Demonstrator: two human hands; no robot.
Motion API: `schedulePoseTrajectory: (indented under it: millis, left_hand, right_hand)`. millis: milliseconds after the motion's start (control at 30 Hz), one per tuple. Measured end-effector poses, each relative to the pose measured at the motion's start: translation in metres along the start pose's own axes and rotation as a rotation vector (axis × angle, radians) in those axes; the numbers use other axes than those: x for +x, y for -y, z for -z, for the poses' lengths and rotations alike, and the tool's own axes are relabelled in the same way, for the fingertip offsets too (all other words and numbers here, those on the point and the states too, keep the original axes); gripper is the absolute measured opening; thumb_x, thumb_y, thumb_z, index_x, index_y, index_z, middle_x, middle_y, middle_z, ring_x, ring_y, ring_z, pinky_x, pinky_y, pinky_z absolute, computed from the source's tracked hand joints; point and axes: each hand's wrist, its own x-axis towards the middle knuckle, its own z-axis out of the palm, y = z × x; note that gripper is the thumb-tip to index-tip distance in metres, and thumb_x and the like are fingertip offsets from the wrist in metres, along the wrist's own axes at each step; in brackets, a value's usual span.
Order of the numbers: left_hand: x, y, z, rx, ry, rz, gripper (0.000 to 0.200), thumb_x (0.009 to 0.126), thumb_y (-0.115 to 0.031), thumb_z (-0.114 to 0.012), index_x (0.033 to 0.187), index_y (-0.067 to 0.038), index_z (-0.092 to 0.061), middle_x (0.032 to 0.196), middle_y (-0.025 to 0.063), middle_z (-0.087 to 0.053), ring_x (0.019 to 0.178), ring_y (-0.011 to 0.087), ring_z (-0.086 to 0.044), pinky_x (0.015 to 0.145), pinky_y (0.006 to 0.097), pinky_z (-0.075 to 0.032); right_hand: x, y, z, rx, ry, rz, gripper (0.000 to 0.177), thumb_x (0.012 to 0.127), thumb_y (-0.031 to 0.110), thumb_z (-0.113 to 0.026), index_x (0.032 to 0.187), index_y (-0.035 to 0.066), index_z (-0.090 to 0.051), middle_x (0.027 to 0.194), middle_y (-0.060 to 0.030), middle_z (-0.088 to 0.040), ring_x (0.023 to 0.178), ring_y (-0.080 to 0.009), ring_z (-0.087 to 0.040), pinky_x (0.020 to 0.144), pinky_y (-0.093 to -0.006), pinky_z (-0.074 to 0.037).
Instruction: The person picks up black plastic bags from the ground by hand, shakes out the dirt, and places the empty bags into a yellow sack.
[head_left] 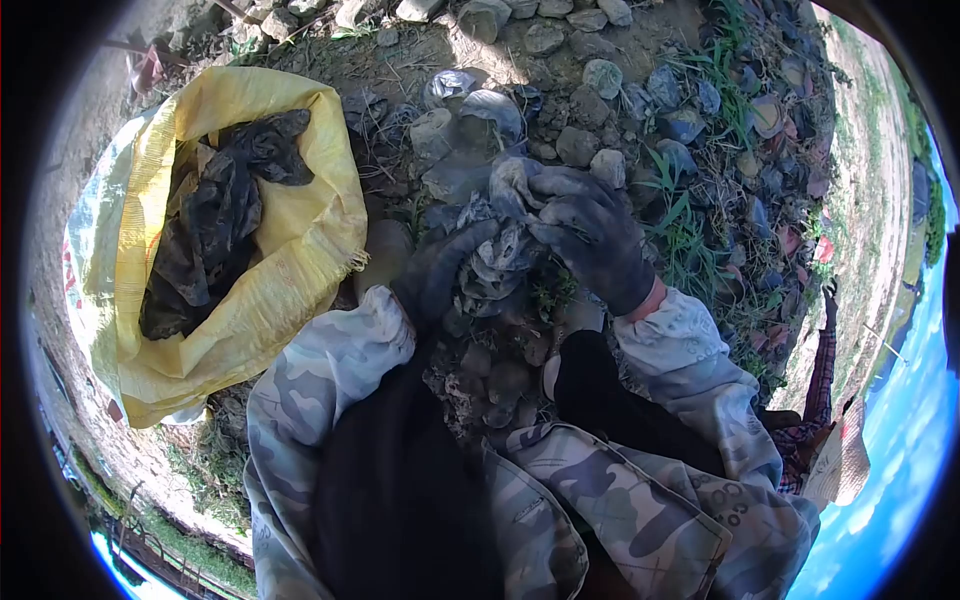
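Both my hands wear dark, dirty gloves. My left hand (447, 265) is closed around a crumpled wad of dirty grey plastic film (497, 262) in front of my knees. My right hand (592, 228) pinches the upper end of the same film, its fingertips pressed together near a paler bunched part (512, 185). To the left of my hands stands an open yellow woven sack (312, 235), its rim folded outward. Inside it lies crumpled black plastic film (215, 215).
Stones (578, 147) and scraps of plastic (452, 84) cover the ground ahead. Green weeds (675, 205) grow among litter on the right. Another person with a plaid sleeve (822, 370) and a pale hat (842, 455) is at the far right. My knees frame the working spot.
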Motion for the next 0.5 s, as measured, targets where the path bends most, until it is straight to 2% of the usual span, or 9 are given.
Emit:
schedulePoseTrajectory:
  millis: [33, 100, 167, 267, 300, 367, 433, 467, 500]
  left_hand:
    - [0.0, -0.009, -0.002, 0.06, -0.018, -0.032, 0.045, 0.089, -0.021, -0.056, 0.13, -0.003, -0.045, 0.121, 0.0197, -0.057, 0.112, 0.03, -0.056, 0.098, 0.0389, -0.043]
    - [0.004, -0.018, -0.008, 0.123, -0.035, -0.065, 0.047, 0.089, -0.023, -0.056, 0.13, -0.002, -0.044, 0.12, 0.0194, -0.057, 0.112, 0.0291, -0.056, 0.098, 0.0388, -0.043]
    - [0.01, -0.025, -0.015, -1.161, -0.038, 0.096, 0.046, 0.095, -0.033, -0.047, 0.13, -0.002, -0.044, 0.116, 0.0149, -0.058, 0.109, 0.0231, -0.057, 0.096, 0.0359, -0.044]
    - [0.004, -0.037, -0.017, -1.037, -0.058, 0.036, 0.047, 0.098, -0.038, -0.039, 0.128, -0.001, -0.045, 0.114, 0.0117, -0.059, 0.104, 0.0183, -0.058, 0.092, 0.0326, -0.047]
    - [0.002, -0.037, -0.016, -1.031, -0.056, 0.033, 0.047, 0.098, -0.038, -0.039, 0.128, -0.001, -0.045, 0.114, 0.0117, -0.059, 0.104, 0.0183, -0.058, 0.092, 0.0326, -0.047]
    - [-0.002, -0.029, -0.011, -0.841, -0.1, 0.145, 0.045, 0.098, -0.034, -0.039, 0.128, 0.0, -0.045, 0.117, 0.0124, -0.058, 0.103, 0.018, -0.059, 0.09, 0.0316, -0.049]
    - [-0.001, -0.016, -0.007, -0.815, -0.063, 0.114, 0.044, 0.099, -0.032, -0.038, 0.127, 0.0, -0.046, 0.115, 0.0124, -0.059, 0.103, 0.0177, -0.059, 0.09, 0.031, -0.049]
    - [-0.001, -0.013, -0.005, -0.794, -0.027, 0.089, 0.043, 0.099, -0.031, -0.037, 0.125, 0.001, -0.048, 0.114, 0.0125, -0.06, 0.102, 0.0174, -0.06, 0.089, 0.0303, -0.05]
    - [0.001, -0.014, -0.004, -0.791, -0.03, 0.09, 0.043, 0.099, -0.031, -0.037, 0.125, 0.001, -0.048, 0.114, 0.0125, -0.06, 0.102, 0.0174, -0.06, 0.089, 0.0303, -0.05]
  right_hand:
    - [0.0, 0.012, -0.003, 0.162, 0.076, -0.02, 0.023, 0.071, 0.009, -0.066, 0.094, 0.01, -0.061, 0.111, -0.01, -0.057, 0.112, -0.0309, -0.053, 0.088, -0.0432, -0.046]
    - [-0.004, 0.024, -0.009, 0.145, 0.164, -0.026, 0.022, 0.074, 0.014, -0.065, 0.095, 0.009, -0.06, 0.112, -0.0099, -0.054, 0.114, -0.0307, -0.051, 0.092, -0.0438, -0.043]
    - [-0.001, 0.028, -0.014, 0.121, 0.249, -0.029, 0.023, 0.077, 0.019, -0.064, 0.096, 0.008, -0.059, 0.114, -0.0097, -0.052, 0.116, -0.0305, -0.048, 0.096, -0.0445, -0.04]
    - [0.007, 0.033, -0.019, 0.055, 0.298, -0.029, 0.023, 0.08, 0.021, -0.06, 0.1, 0.009, -0.059, 0.118, -0.0108, -0.05, 0.119, -0.0308, -0.045, 0.099, -0.0439, -0.037]
    - [0.01, 0.038, -0.021, 0.012, 0.274, 0.007, 0.023, 0.08, 0.021, -0.061, 0.1, 0.009, -0.059, 0.113, -0.0098, -0.053, 0.113, -0.0299, -0.049, 0.095, -0.0429, -0.04]
    - [0.018, 0.035, -0.019, -0.032, 0.243, 0.047, 0.023, 0.08, 0.022, -0.061, 0.099, 0.01, -0.059, 0.108, -0.0089, -0.055, 0.108, -0.029, -0.052, 0.092, -0.0419, -0.042]
    - [0.035, 0.014, -0.013, 0.506, 0.515, -0.104, 0.023, 0.079, 0.014, -0.064, 0.1, 0.01, -0.057, 0.107, -0.0097, -0.058, 0.098, -0.0312, -0.059, 0.084, -0.0422, -0.047]
    - [0.035, -0.001, -0.019, 0.507, 0.512, -0.101, 0.023, 0.079, 0.014, -0.064, 0.1, 0.01, -0.057, 0.107, -0.0097, -0.058, 0.098, -0.0312, -0.059, 0.084, -0.0422, -0.047]
    - [0.032, -0.019, -0.03, 0.292, 0.331, -0.053, 0.023, 0.078, 0.012, -0.066, 0.099, 0.011, -0.058, 0.103, -0.0087, -0.058, 0.093, -0.0294, -0.06, 0.078, -0.0404, -0.049]
